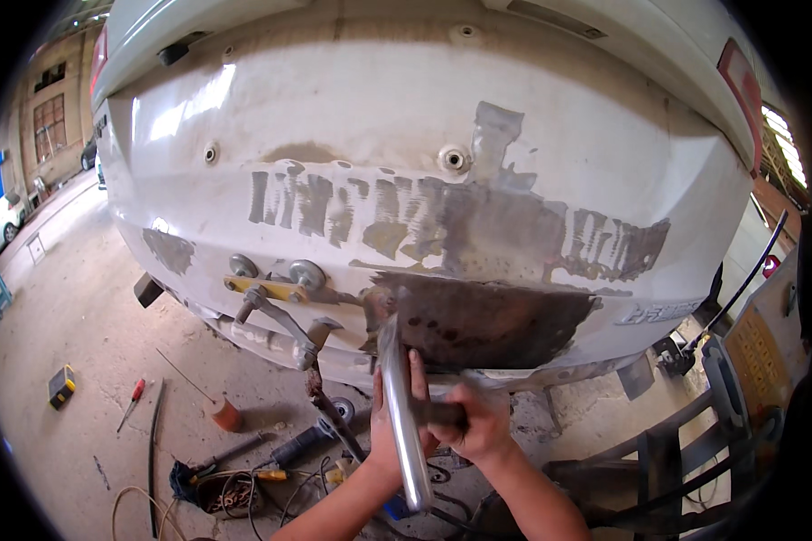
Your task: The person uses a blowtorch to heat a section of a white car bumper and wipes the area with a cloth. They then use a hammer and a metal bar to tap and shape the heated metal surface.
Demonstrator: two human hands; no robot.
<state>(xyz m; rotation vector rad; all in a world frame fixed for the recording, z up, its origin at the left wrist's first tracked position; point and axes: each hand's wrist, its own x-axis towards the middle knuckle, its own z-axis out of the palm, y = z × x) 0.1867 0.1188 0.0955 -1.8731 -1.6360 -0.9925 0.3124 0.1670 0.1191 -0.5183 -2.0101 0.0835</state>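
Observation:
A white car rear panel (406,117) fills the view, sanded to bare grey metal in a wide band, with a rusty brown dented patch (487,320) low in the middle. My left hand (390,419) is wrapped around a long shiny metal bar (404,424) whose upper end rests at the patch's left edge. Just to the right, my right hand (483,424) grips a dark handle (435,413) that points left toward the bar. Both hands sit just below the patch.
A yellow pulling clamp (271,288) with round pads and a jointed rod (302,347) hangs on the panel at left. On the concrete floor lie a red screwdriver (133,397), a yellow-black box (60,386), an orange cap (227,417) and tangled cables (235,482). A dark metal frame (659,460) stands at right.

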